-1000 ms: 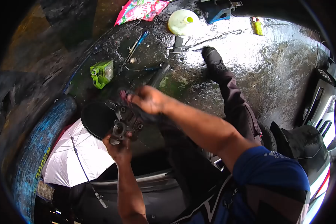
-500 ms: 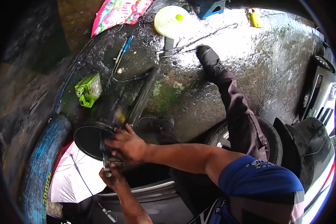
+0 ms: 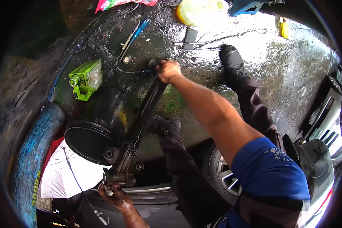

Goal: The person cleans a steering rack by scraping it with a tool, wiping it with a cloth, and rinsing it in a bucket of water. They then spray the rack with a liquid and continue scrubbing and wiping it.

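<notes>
A long dark greasy metal part (image 3: 140,117) slants across the black bucket (image 3: 88,141), its bracketed end low and its tube end up to the right. My left hand (image 3: 119,197) is wrapped round the lower end, beside a round metal fitting. At the upper end, my right hand (image 3: 168,71) is closed over the tube's tip. A blue-handled tool (image 3: 140,71) lies on the floor just left of that hand.
A green jug (image 3: 89,78), blue tools (image 3: 137,35) and a yellow-white container (image 3: 201,13) are on the wet floor. A white umbrella (image 3: 66,173) and blue cylinder (image 3: 38,155) are at left. A wheel (image 3: 222,174) and car bumper (image 3: 152,197) are near my legs.
My right hand has moved from the lower end up to the tube's far tip. The metal part now shows more fully, and the camera view has shifted.
</notes>
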A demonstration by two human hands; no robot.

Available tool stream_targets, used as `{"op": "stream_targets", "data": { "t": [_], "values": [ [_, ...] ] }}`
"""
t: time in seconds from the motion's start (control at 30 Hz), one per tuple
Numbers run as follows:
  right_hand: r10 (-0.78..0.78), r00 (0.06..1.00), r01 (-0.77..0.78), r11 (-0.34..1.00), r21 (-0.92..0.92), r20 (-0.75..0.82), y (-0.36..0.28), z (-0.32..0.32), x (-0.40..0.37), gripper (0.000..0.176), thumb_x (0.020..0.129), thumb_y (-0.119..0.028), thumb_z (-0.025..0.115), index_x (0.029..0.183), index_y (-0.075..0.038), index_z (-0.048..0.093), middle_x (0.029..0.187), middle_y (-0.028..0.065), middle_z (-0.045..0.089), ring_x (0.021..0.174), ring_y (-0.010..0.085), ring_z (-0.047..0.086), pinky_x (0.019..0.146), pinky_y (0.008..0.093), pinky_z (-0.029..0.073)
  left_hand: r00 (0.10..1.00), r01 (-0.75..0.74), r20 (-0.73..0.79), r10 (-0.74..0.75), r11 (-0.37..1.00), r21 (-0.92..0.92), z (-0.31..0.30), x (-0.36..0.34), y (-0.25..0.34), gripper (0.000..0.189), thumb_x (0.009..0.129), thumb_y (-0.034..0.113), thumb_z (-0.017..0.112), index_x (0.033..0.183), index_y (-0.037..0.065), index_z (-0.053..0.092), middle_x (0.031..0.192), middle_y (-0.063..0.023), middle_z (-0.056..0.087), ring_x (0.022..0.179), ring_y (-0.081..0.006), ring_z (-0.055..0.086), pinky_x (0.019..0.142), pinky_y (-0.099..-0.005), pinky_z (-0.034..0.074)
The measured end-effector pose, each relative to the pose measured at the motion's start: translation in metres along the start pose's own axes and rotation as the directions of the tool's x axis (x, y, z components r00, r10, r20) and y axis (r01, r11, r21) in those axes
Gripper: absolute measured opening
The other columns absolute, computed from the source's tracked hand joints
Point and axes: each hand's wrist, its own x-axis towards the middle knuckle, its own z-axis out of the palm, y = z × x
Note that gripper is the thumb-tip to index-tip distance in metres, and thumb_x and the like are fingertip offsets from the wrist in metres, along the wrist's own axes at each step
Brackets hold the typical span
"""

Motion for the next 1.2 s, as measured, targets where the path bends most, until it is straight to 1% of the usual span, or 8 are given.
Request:
{"op": "stream_targets", "data": {
  "t": [0.1,0.43,0.7,0.9,0.97,1.07,1.17,1.2],
  "values": [
    [-0.349,0.924,0.378,0.896,0.233,-0.157,-0.033,0.0,-0.076,0.015,0.081,-0.022,0.058,0.076,-0.017,0.071,0.071,0.0037,0.068,0.085,0.0298,0.064,0.087,0.0409,0.048,0.98,-0.17,0.151,0.126,0.931,0.324,0.014,0.014,0.03,0.051,0.087,0.035,0.07,0.119,0.006,0.042,0.12,-0.0153,0.049,0.108,-0.0239,0.052,0.095,-0.0341,0.042],
    [-0.575,0.79,0.606,0.684,0.405,-0.212,-0.102,-0.045,-0.214,0.031,0.083,-0.025,0.062,0.109,-0.008,0.065,0.121,0.0139,0.057,0.122,0.0382,0.044,0.104,0.0594,0.028,0.623,-0.782,0.585,0.52,0.447,0.436,0.017,0.028,0.072,0.059,0.076,0.038,0.08,0.113,0.007,0.048,0.122,-0.016,0.046,0.115,-0.0306,0.05,0.092,-0.0442,0.045],
    [0.018,0.964,0.088,0.922,0.377,-0.267,-0.001,0.03,-0.063,0.047,0.089,-0.032,0.055,0.132,-0.012,0.052,0.151,0.0286,0.025,0.139,0.0507,0.02,0.114,0.0515,0.021,0.937,-0.278,0.302,0.177,0.9,0.335,0.026,0.01,0.048,0.05,0.085,0.03,0.072,0.117,0.006,0.042,0.131,-0.0166,0.043,0.119,-0.0299,0.049,0.098,-0.0406,0.045],
    [0.569,0.799,-0.507,0.468,0.724,0.192,0.003,0.032,0.008,0.085,0.08,-0.048,0.07,0.145,-0.015,0.027,0.142,0.0164,0.037,0.131,0.0345,0.04,0.105,0.0413,0.041,0.994,0.099,0.047,-0.098,0.995,0.001,0.015,-0.023,0.036,0.04,0.088,0.025,0.068,0.114,0.007,0.042,0.119,-0.0128,0.053,0.112,-0.0211,0.05,0.097,-0.0374,0.04],
    [0.314,0.939,-0.088,-0.168,0.982,0.138,0.017,0.084,0.0,0.093,0.076,-0.042,0.075,0.148,-0.018,0.022,0.135,0.0171,0.042,0.118,0.0334,0.049,0.098,0.0403,0.047,0.993,0.12,0.02,-0.12,0.993,-0.001,0.032,-0.025,0.053,0.042,0.09,0.029,0.066,0.115,0.006,0.042,0.119,-0.0128,0.054,0.111,-0.0203,0.051,0.094,-0.0362,0.042],
    [0.342,0.934,-0.097,0.526,0.845,-0.106,-0.054,0.043,-0.121,0.097,0.077,-0.028,0.075,0.148,-0.001,0.014,0.136,0.0257,0.045,0.127,0.0374,0.046,0.105,0.042,0.041,0.984,0.177,-0.017,-0.18,0.977,-0.117,0.058,-0.021,0.085,0.05,0.091,0.037,0.063,0.122,0.005,0.04,0.12,-0.0139,0.054,0.107,-0.0222,0.055,0.086,-0.0357,0.046],
    [0.287,0.938,-0.026,0.619,0.785,-0.195,-0.081,0.068,-0.155,0.103,0.076,-0.032,0.077,0.148,-0.004,0.01,0.137,0.0215,0.041,0.112,0.0434,0.055,0.103,0.0424,0.043,0.924,0.381,0.008,-0.381,0.923,-0.044,0.072,-0.021,0.109,0.058,0.092,0.041,0.059,0.13,0.005,0.035,0.122,-0.0154,0.054,0.103,-0.0241,0.058,0.076,-0.034,0.05],
    [0.39,0.92,-0.036,0.184,0.982,-0.039,-0.096,0.039,-0.153,0.098,0.078,-0.035,0.075,0.147,-0.005,0.011,0.137,0.0205,0.039,0.109,0.0432,0.055,0.1,0.044,0.045,0.905,0.41,-0.084,-0.416,0.908,-0.08,0.07,-0.027,0.101,0.059,0.092,0.04,0.059,0.132,0.006,0.033,0.121,-0.0155,0.054,0.101,-0.0245,0.059,0.074,-0.0334,0.051]
  ]
}}
